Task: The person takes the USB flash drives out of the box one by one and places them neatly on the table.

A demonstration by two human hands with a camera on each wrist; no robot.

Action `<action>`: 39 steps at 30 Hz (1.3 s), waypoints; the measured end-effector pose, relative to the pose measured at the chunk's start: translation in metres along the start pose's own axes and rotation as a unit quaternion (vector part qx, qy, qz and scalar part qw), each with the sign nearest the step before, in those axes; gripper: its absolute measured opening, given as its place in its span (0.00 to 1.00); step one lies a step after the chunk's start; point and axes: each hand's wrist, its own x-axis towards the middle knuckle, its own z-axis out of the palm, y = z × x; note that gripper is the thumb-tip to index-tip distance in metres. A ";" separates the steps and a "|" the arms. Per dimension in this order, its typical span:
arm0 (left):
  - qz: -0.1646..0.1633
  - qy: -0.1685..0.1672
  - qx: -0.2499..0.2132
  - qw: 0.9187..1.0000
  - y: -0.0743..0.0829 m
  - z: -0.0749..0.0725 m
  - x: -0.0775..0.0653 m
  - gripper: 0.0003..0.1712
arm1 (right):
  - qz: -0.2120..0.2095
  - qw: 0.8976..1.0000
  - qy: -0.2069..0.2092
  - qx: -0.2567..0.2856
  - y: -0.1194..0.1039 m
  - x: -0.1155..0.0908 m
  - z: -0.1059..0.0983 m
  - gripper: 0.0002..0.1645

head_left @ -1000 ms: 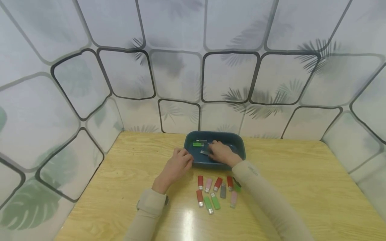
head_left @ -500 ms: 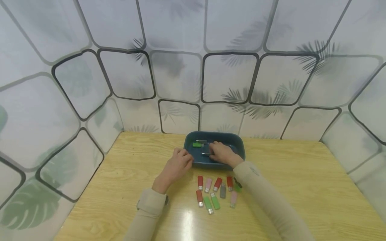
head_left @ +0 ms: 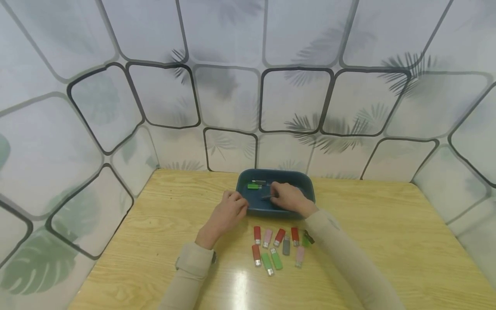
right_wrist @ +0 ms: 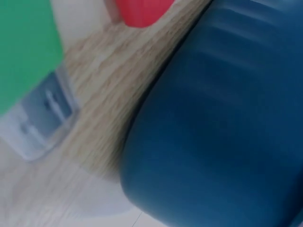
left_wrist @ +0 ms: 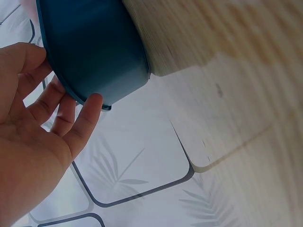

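A dark blue plastic tub (head_left: 279,213) stands near the back of the table. My left hand (head_left: 231,210) holds its near left corner; in the left wrist view the fingers of that hand (left_wrist: 40,113) bend over the rim. Inside the tub, my right hand (head_left: 288,198) pinches a dark USB stick (head_left: 266,197), whose end sticks out to the left of the fingers. A green USB stick (head_left: 253,187) and a grey USB stick (head_left: 259,182) lie in the tub, left of that hand. The right wrist view shows the tub's outer wall (right_wrist: 213,123) but no hand.
In front of the tub several USB sticks lie on the wooden table (head_left: 155,241), among them a red one (head_left: 257,234), a pink one (head_left: 300,255) and a green one (head_left: 267,263). A patterned cloth wall (head_left: 228,94) rises behind the table.
My right hand has shifted slightly to the right inside the tub, and the dark USB stick at its fingers has turned and tilted. The left hand stays at the corner.
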 end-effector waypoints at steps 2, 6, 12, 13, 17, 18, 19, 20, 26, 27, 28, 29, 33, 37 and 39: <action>0.003 0.001 0.001 1.000 0.000 0.000 0.000 0.07 | -0.009 1.000 0.017 0.017 0.003 -0.004 -0.002 0.08; 0.004 0.001 0.004 1.000 0.000 0.000 0.000 0.07 | -0.021 0.997 0.053 0.057 0.008 -0.012 -0.007 0.09; 0.009 0.008 0.002 1.000 -0.001 -0.001 0.000 0.06 | -0.025 0.990 0.108 0.088 0.015 -0.024 -0.012 0.09; 0.011 0.011 0.000 1.000 -0.001 -0.001 0.000 0.06 | -0.027 0.989 0.116 0.092 0.016 -0.026 -0.013 0.09; 0.026 0.025 0.007 0.999 -0.002 0.001 -0.001 0.06 | -0.036 0.983 0.145 0.105 0.018 -0.034 -0.012 0.09; 0.029 0.028 0.010 0.999 -0.003 0.001 -0.001 0.06 | -0.037 0.982 0.151 0.111 0.018 -0.037 -0.012 0.10; 0.027 0.026 0.009 0.999 -0.003 0.002 -0.001 0.06 | -0.037 0.980 0.158 0.117 0.018 -0.039 -0.011 0.10; 0.025 0.025 0.009 0.999 -0.002 0.001 -0.002 0.06 | -0.036 0.978 0.163 0.127 0.018 -0.042 -0.011 0.11; 0.008 0.009 0.000 1.000 0.000 -0.001 -0.001 0.07 | -0.036 0.957 0.193 0.212 0.010 -0.059 -0.009 0.14; 0.006 0.008 0.000 1.000 0.000 -0.001 -0.001 0.07 | -0.036 0.954 0.196 0.222 0.009 -0.062 -0.009 0.14; 0.006 0.007 0.000 1.000 0.000 -0.001 -0.001 0.07 | -0.037 0.952 0.200 0.228 0.008 -0.064 -0.008 0.15; 0.005 0.008 0.001 1.000 0.000 0.000 -0.001 0.07 | -0.035 0.950 0.199 0.238 0.006 -0.067 -0.008 0.16; 0.006 0.010 0.006 1.000 0.000 0.001 0.000 0.06 | -0.021 0.940 0.196 0.277 0.006 -0.076 -0.006 0.19; 0.005 0.009 0.002 1.000 0.001 0.000 0.000 0.06 | -0.001 0.929 0.215 0.301 0.010 -0.083 -0.003 0.20; 0.004 0.008 0.000 1.000 0.002 0.000 0.000 0.07 | 0.003 0.925 0.230 0.304 0.010 -0.087 -0.003 0.18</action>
